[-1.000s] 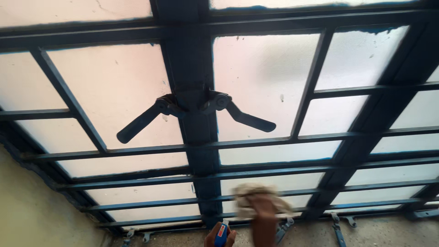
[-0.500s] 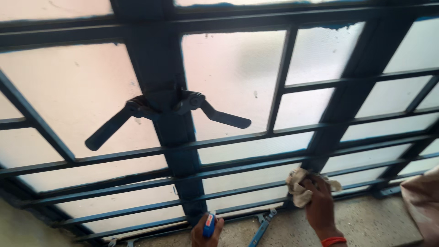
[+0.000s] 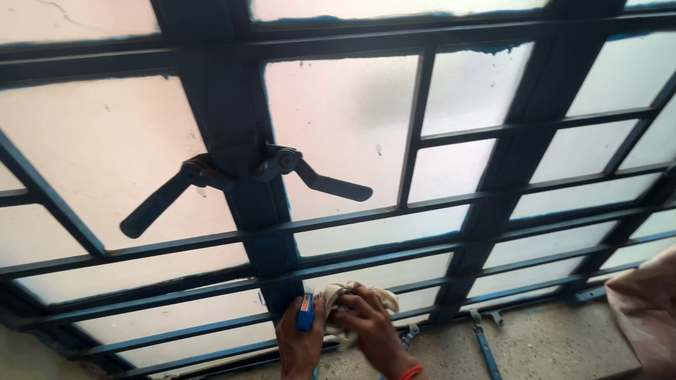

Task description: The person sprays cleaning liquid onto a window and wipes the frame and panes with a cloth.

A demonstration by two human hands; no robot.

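A crumpled off-white cloth (image 3: 352, 299) sits low in the frame's centre, gripped by the right hand (image 3: 370, 331) against the dark blue metal window grille (image 3: 239, 211). Touching it, the left hand (image 3: 299, 345) clasps a small blue spray bottle (image 3: 305, 312). Two lever handles (image 3: 310, 177) hang above.

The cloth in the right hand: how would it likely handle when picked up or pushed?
The cloth looks crumpled and folded under the right hand, so probably floppy and light. Bunched against the window bar, it would likely drag and fold rather than slide or roll.
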